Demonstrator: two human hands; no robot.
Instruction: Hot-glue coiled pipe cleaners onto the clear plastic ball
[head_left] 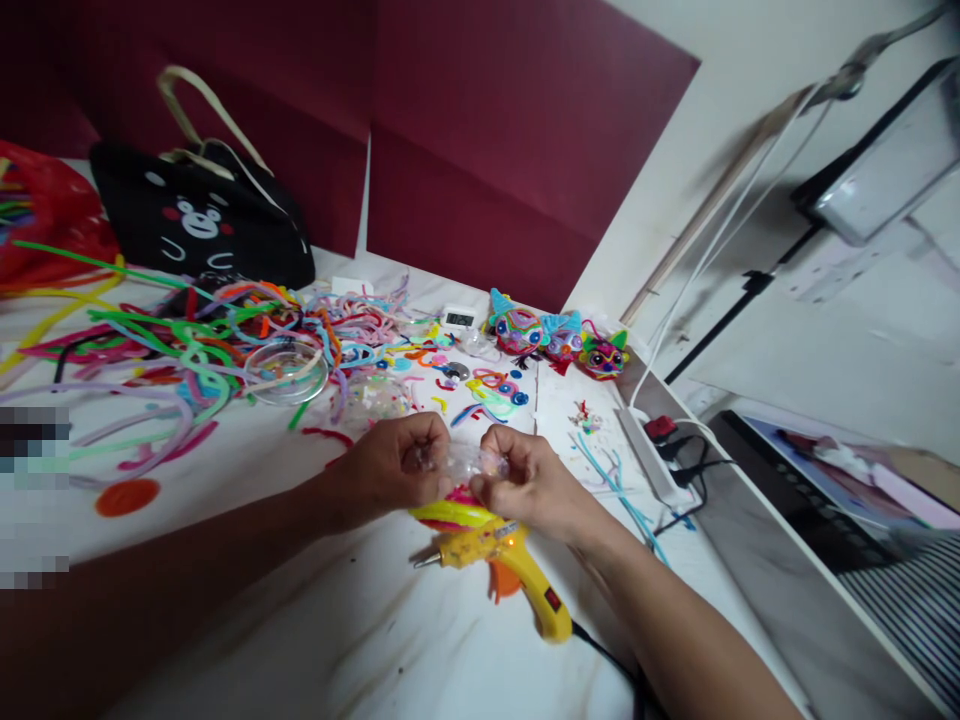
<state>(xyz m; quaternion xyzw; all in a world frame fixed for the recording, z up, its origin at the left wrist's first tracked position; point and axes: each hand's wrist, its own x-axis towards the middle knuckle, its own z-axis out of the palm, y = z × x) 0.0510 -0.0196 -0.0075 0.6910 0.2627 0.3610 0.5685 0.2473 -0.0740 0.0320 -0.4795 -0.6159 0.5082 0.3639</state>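
Between my two hands is a small clear plastic bag [466, 460], pinched at each end. My left hand [401, 460] has its fingers closed on the bag's left side, and my right hand [525, 480] grips the right side. What the bag contains is too blurred to make out. Just below my hands lies a yellow glue gun [525, 570], its metal tip toward the left. Yellow and pink fuzzy strips [457, 512] show behind the glue gun, partly covered by my fingers. An orange piece [505, 580] sits under its handle.
Tangled pipe cleaners [202, 340] spread over the left, around a clear round dish [286, 372]. Several colourful fuzzy animal heads [517, 325] stand at the back. A black bag [202, 220] is far left. On the right are a power strip [652, 455] and cables.
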